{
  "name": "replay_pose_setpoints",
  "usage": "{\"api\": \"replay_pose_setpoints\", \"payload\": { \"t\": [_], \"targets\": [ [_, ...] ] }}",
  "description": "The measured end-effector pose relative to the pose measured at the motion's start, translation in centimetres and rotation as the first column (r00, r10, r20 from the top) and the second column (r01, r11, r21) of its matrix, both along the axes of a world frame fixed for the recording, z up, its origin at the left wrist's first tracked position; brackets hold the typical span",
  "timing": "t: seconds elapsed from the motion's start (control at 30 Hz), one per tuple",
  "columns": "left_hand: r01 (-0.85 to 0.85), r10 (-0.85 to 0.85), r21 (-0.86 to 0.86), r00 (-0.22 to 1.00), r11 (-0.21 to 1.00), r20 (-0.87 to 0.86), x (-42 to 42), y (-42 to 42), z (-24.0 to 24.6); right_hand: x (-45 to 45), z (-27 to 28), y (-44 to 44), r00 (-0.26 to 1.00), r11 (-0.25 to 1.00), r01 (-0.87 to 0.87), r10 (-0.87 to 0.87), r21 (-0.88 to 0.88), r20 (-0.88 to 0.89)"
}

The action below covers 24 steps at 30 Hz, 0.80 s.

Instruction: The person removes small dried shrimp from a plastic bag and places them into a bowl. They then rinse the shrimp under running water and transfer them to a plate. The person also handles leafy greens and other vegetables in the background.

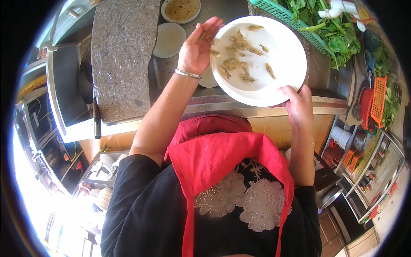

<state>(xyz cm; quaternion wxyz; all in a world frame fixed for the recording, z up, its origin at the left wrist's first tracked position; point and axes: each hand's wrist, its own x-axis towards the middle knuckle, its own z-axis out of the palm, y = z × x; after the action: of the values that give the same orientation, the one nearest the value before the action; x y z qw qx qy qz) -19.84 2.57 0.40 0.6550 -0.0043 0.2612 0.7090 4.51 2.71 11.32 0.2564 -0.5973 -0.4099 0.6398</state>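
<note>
A round white dish [289, 48] is tilted toward the left over the sink. Several small brownish shrimp or fish [237, 41] lie in it with some liquid, mostly in its left half; a few at the left rim are blurred. My right hand [297, 102] grips the lower right rim, thumb on top and fingers underneath. Beside the left rim, my left hand [199, 48] is cupped palm up with its fingers extended. Small brown bits appear near those fingers. Whether the fingertips touch the dish is hard to tell.
A wet stone slab [123, 57] spans the left side. In the sink stand a white bowl of brownish liquid [180, 9], a second white bowl [169, 40] and a partly hidden white dish [208, 79]. Leafy greens [340, 38] fill a green basket [292, 22] under a white tap [338, 9].
</note>
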Motion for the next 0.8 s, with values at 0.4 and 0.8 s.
{"api": "replay_pose_setpoints", "payload": {
  "t": [0.4, 0.8],
  "targets": [
    [-0.026, 0.026, 0.001, 0.995, 1.000, 0.100, 0.5, -0.1, -0.8, -0.2, 0.8, 0.4, 0.998, 0.999, -0.031, 0.029, 0.036, 0.052],
    [0.013, -0.010, -0.034, 0.995, 0.999, 0.099, 0.8, -0.4, -0.6, -0.5, 2.1, 1.0, 0.990, 0.993, -0.091, 0.082, 0.074, 0.113]
  ]
}}
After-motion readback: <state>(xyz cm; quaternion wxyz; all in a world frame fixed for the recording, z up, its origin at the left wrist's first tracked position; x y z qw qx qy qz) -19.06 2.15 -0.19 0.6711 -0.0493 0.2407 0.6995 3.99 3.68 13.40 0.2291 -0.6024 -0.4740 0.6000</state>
